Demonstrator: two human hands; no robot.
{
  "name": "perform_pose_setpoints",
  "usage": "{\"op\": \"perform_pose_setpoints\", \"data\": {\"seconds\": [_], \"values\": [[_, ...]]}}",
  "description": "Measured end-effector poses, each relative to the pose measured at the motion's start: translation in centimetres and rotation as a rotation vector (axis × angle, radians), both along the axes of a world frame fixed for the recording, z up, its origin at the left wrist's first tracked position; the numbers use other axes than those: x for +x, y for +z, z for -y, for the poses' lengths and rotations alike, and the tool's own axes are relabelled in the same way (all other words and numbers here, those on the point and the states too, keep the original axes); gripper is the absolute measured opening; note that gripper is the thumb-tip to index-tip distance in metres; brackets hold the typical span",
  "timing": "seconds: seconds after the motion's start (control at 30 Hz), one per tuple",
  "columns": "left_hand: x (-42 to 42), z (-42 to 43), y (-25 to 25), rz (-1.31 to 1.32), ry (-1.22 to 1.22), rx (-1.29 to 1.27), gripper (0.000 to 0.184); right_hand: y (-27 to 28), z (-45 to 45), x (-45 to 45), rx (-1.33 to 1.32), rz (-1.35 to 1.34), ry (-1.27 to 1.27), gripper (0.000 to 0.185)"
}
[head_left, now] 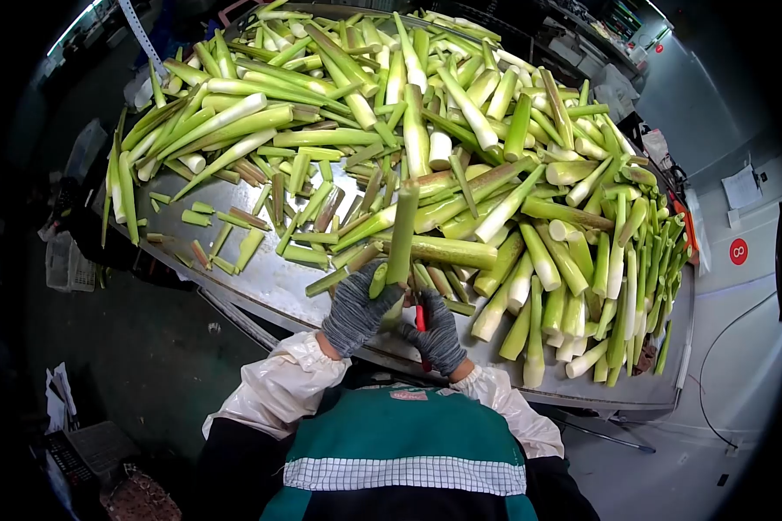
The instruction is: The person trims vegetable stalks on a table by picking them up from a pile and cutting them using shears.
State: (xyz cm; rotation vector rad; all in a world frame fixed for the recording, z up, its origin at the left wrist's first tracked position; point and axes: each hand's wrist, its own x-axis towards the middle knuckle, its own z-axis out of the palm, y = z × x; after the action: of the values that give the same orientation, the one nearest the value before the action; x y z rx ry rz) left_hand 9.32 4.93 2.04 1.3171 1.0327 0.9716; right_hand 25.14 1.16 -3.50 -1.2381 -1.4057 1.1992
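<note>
In my gloved left hand is a green water bamboo shoot, held upright with its top pointing away from me. The fingers wrap round its lower part. My gloved right hand is closed on a red-handled tool, close beside the base of that shoot; its blade is hidden, so I cannot tell its exact kind. Both hands are at the near edge of the metal table. Short cut stalk pieces lie ahead and to the left of my left hand.
A large heap of water bamboo shoots covers the far side of the table. More shoots lie in a dense pile to the right, reaching the near edge. A plastic crate stands at the left, and a dark crate is at lower left.
</note>
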Motion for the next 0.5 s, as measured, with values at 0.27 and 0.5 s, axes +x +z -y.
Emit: {"op": "perform_pose_setpoints", "data": {"seconds": [0.27, 0.5], "values": [[0.6, 0.1, -1.9, 0.131, -0.114, 0.063, 0.028, -1.7, -0.6, 0.2, 0.001, 0.185, -0.04, 0.056], [0.0, 0.5, -2.1, 0.187, -0.16, 0.056, 0.031, -2.3, -0.5, 0.1, 0.068, 0.238, -0.053, 0.053]]}}
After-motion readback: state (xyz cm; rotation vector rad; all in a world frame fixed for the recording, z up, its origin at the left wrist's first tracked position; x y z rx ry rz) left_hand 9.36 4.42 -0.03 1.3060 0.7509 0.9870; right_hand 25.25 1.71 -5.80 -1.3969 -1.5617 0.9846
